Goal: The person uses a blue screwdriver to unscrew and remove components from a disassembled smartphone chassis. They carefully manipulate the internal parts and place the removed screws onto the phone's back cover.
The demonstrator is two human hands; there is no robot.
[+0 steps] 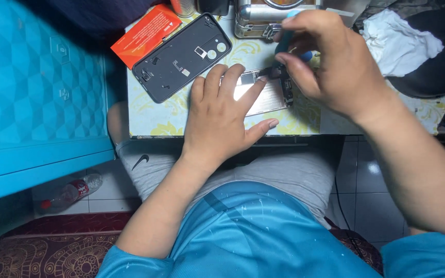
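While the right hand [330, 62] pinches a blue-handled screwdriver [284, 44] in closed fingers, tip on the opened phone [263, 92] mid-tabletop [145, 116], the left hand [222, 116] lies flat, fingers spread, steadying its shiny metal plate. Likely screw work; next calls for steady, fine pressure. Beside it lies a matte black back cover [181, 56].

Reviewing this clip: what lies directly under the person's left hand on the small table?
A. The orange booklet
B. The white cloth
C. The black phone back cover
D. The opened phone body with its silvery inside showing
D: the left hand rests flat on the opened phone body, while the black back cover, orange booklet and white cloth all lie apart from it.
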